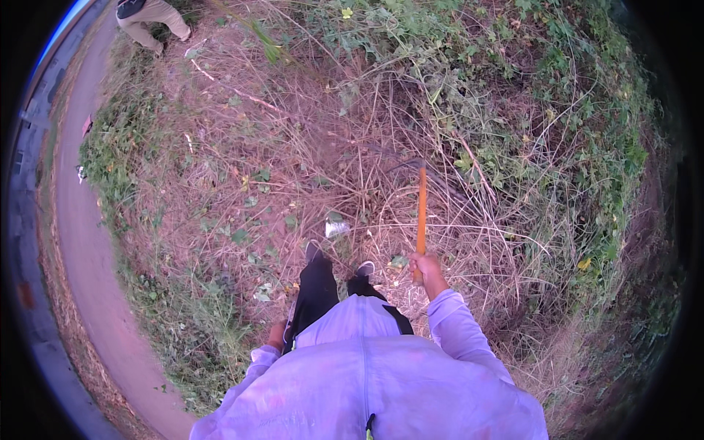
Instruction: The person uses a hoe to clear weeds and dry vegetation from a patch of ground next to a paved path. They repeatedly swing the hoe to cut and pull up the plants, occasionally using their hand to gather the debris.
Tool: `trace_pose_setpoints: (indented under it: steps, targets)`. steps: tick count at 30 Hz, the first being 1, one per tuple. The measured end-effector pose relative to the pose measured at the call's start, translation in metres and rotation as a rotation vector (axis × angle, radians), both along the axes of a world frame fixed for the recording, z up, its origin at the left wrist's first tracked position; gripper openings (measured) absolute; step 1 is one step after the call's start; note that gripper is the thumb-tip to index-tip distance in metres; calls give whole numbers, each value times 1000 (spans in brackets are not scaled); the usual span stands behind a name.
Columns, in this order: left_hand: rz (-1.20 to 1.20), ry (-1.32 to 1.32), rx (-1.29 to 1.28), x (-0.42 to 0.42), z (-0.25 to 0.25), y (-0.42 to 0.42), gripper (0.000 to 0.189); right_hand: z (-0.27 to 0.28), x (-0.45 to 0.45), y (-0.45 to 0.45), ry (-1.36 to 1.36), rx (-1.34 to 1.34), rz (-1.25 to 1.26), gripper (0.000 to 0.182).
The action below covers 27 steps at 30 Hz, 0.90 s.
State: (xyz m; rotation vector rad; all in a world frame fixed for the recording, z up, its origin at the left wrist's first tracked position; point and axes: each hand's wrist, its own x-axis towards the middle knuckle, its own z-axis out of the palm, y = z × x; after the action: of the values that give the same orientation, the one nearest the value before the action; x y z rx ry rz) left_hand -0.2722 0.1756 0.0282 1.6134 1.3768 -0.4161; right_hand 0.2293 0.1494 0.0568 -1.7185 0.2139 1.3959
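Observation:
My right hand (pixel 430 269) grips the lower end of an orange-brown wooden handle (pixel 422 212), which points away from me. A thin, dark curved blade (pixel 406 164) juts leftward from its far tip, like that of a sickle. This blade hovers over or among tangled dry stems (pixel 385 181); whether it touches them I cannot tell. Down beside my left thigh hangs my left hand (pixel 276 334), its fingers mostly hidden by my clothing. On the ground just ahead of my shoes lies a pale, shiny scrap (pixel 336 229).
Green leafy vines (pixel 550 99) cover the slope on the right. A long pale stick (pixel 236 92) lies at upper left. Another person (pixel 151 22) stands at the far upper left. Along the left runs a dirt road (pixel 88 236), with a building beyond it.

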Motion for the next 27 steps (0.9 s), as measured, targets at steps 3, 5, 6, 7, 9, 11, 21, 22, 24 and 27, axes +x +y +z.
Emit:
trace_pose_setpoints:
  steps: [3, 5, 6, 7, 9, 11, 21, 22, 24, 27]
  targets:
    - [12, -26, -14, -14, -1, -2, 31, -19, -4, 42, -16, -87, 94, 17]
    - [27, 1, -18, -10, 13, 2, 31, -31, -13, 68, -29, -112, 58, 16]
    - [-13, 40, -10, -23, 11, 2, 32, -35, -23, 84, -26, -120, 49, 15]
    - [-12, 60, -21, -27, 11, 2, 32, -38, -31, 95, 27, -90, -7, 16]
    - [-16, 97, -40, -35, 13, 8, 33, -43, -41, 114, 128, -24, -127, 16]
    - [39, 62, -25, -38, 10, 18, 34, -43, -34, 113, 516, 98, -264, 15]
    - [11, -22, 54, -76, -56, 26, 29, 21, -52, 32, 909, 199, -302, 16]
    - [-1, -48, 63, -70, -49, 32, 29, 32, -53, 24, 871, 198, -281, 16]
    - [-24, -101, 83, -55, -35, 44, 29, 48, -51, 3, 809, 176, -262, 17]
    - [-55, -16, 69, -63, -50, 46, 26, 70, -42, -14, 847, 179, -192, 17]
